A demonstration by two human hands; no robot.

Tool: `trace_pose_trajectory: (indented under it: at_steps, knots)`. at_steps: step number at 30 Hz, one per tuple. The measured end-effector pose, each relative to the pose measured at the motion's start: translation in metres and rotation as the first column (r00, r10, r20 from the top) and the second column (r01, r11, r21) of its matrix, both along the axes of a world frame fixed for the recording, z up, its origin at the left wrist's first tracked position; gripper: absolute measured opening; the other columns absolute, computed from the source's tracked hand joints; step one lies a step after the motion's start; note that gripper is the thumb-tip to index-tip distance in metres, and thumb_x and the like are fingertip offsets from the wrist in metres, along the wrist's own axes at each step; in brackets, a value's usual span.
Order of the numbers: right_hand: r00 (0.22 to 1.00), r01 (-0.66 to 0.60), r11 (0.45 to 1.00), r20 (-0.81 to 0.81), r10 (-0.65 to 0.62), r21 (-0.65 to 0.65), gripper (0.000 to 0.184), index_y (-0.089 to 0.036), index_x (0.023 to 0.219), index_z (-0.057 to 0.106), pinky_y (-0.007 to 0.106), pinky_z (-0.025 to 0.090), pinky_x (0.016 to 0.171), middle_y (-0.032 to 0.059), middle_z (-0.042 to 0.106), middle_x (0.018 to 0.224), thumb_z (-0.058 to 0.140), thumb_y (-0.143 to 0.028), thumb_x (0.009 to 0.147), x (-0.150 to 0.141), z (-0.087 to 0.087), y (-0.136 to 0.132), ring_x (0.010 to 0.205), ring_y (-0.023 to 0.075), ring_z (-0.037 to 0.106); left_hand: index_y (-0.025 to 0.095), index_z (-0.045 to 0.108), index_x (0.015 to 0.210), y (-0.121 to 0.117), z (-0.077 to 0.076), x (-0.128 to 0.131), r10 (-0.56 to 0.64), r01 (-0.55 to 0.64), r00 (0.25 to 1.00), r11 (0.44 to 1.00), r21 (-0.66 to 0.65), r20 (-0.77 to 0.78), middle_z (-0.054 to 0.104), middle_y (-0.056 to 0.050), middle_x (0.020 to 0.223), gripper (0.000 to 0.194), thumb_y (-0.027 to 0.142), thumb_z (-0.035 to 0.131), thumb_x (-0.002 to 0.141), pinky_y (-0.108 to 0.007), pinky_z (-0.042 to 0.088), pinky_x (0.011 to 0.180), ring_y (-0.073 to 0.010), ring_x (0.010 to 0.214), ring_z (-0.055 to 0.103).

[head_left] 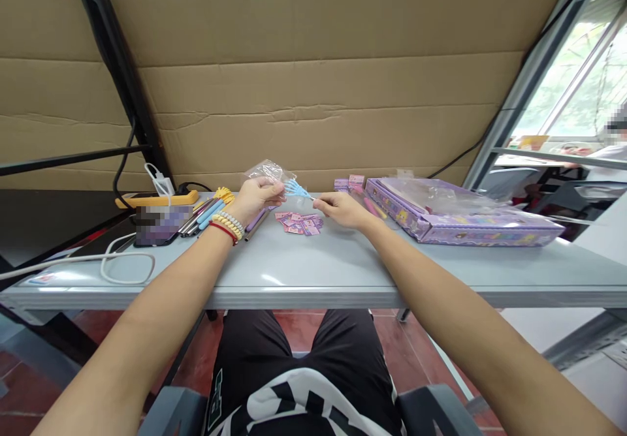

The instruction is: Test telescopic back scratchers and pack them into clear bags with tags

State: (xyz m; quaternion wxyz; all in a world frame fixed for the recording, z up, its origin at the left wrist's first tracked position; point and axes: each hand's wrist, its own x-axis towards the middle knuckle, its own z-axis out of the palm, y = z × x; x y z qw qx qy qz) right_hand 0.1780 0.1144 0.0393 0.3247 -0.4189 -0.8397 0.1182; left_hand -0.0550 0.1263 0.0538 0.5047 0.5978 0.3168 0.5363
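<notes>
While the left hand and right hand pinch a blue bundle, work looks unfinished, with purple cards loose at its six o'clock.

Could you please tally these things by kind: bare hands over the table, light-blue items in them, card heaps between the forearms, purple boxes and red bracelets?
Hands: 2 (left hand and right hand)
Light-blue item: 1, held between both
Card heap: 1, its cards overlapping too much to count singly
Purple box: 1
Red bracelet: 1
Total: 6
</notes>
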Motion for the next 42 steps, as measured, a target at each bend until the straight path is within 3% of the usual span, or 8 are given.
trace_pose_trajectory:
  at_steps: [7, 16, 20, 24, 28, 33, 37, 42]
  knots:
    - [0.998, 0.053, 0.999, -0.014, -0.053, 0.009, 0.035, -0.015, 0.093, 0.060, 0.025, 0.033, 0.060, -0.0007, 0.054, 0.064, 0.044, -0.047, 0.087, -0.007, 0.000, -0.003, 0.061, 0.0123, 0.047, 0.014, 0.059, 0.082, -0.007, -0.003, 0.009, -0.060, 0.060, 0.998, 0.998, 0.007, -0.014, 0.067, -0.002, 0.071, 0.043, 0.035, 0.085, 0.054, -0.028, 0.054, 0.067, -0.0142, 0.066, 0.066]
    - [0.993, 0.038, 0.999, -0.116, -0.038, 0.003, 0.062, -0.008, 0.139, 0.029, 0.029, 0.041, 0.065, 0.0017, 0.061, 0.069, 0.044, -0.045, 0.090, -0.021, -0.004, -0.005, 0.067, 0.0177, 0.057, 0.013, 0.066, 0.092, -0.010, -0.014, 0.024, -0.161, 0.175, 0.973, 0.981, 0.078, -0.164, 0.071, -0.011, 0.091, 0.044, 0.040, 0.081, 0.061, -0.030, 0.053, 0.069, -0.0193, 0.080, 0.067]
    - [0.991, 0.028, 0.998, -0.135, -0.020, 0.055, 0.053, -0.011, 0.134, 0.035, 0.030, 0.042, 0.069, 0.0067, 0.065, 0.084, 0.043, -0.041, 0.091, -0.027, -0.004, -0.008, 0.074, 0.0181, 0.058, 0.012, 0.068, 0.091, -0.011, -0.016, 0.027, -0.178, 0.198, 0.963, 0.976, 0.088, -0.203, 0.071, -0.011, 0.088, 0.043, 0.043, 0.079, 0.064, -0.028, 0.051, 0.066, -0.0187, 0.077, 0.066]
    - [0.988, -0.001, 0.995, -0.153, 0.016, 0.096, 0.029, -0.015, 0.104, 0.051, 0.029, 0.041, 0.071, 0.0071, 0.065, 0.089, 0.043, -0.039, 0.089, -0.028, -0.004, -0.008, 0.077, 0.0164, 0.056, 0.012, 0.069, 0.088, -0.013, -0.015, 0.027, -0.172, 0.192, 0.957, 0.979, 0.067, -0.234, 0.071, -0.010, 0.082, 0.042, 0.044, 0.079, 0.063, -0.031, 0.051, 0.068, -0.0194, 0.075, 0.066]
    - [0.988, 0.002, 0.994, -0.155, 0.015, 0.112, 0.022, -0.018, 0.088, 0.048, 0.028, 0.040, 0.068, 0.0053, 0.062, 0.086, 0.047, -0.039, 0.085, -0.024, -0.003, -0.006, 0.075, 0.0151, 0.053, 0.013, 0.068, 0.090, -0.011, -0.013, 0.024, -0.175, 0.192, 0.954, 0.980, 0.051, -0.244, 0.071, -0.010, 0.087, 0.042, 0.041, 0.080, 0.062, -0.031, 0.052, 0.072, -0.0197, 0.079, 0.066]
    - [0.992, 0.031, 0.993, -0.128, -0.016, 0.112, 0.018, -0.019, 0.082, 0.046, 0.027, 0.037, 0.065, 0.0038, 0.061, 0.083, 0.047, -0.037, 0.082, -0.019, 0.000, -0.005, 0.071, 0.0138, 0.049, 0.014, 0.063, 0.085, -0.005, -0.008, 0.013, -0.116, 0.114, 0.993, 0.993, -0.035, -0.039, 0.070, -0.010, 0.088, 0.043, 0.051, 0.075, 0.065, -0.029, 0.051, 0.066, -0.0183, 0.074, 0.066]
    - [0.994, 0.036, 0.992, -0.102, -0.024, 0.117, 0.016, -0.019, 0.080, 0.047, 0.027, 0.036, 0.065, 0.0036, 0.061, 0.083, 0.048, -0.035, 0.081, -0.017, 0.001, -0.005, 0.070, 0.0137, 0.049, 0.017, 0.060, 0.088, -0.003, 0.001, 0.004, -0.031, 0.056, 0.985, 0.988, -0.143, 0.172, 0.068, -0.006, 0.076, 0.051, 0.066, 0.055, 0.075, -0.028, 0.050, 0.056, -0.0191, 0.066, 0.067]
    - [0.998, 0.016, 0.993, -0.064, -0.008, 0.113, 0.024, -0.016, 0.097, 0.053, 0.027, 0.036, 0.065, 0.0043, 0.061, 0.086, 0.052, -0.034, 0.081, -0.016, 0.000, -0.006, 0.070, 0.0136, 0.051, 0.015, 0.060, 0.087, -0.004, 0.005, 0.005, -0.034, 0.059, 0.983, 0.990, -0.130, 0.183, 0.067, -0.006, 0.073, 0.044, 0.058, 0.053, 0.081, -0.028, 0.051, 0.050, -0.0190, 0.062, 0.066]
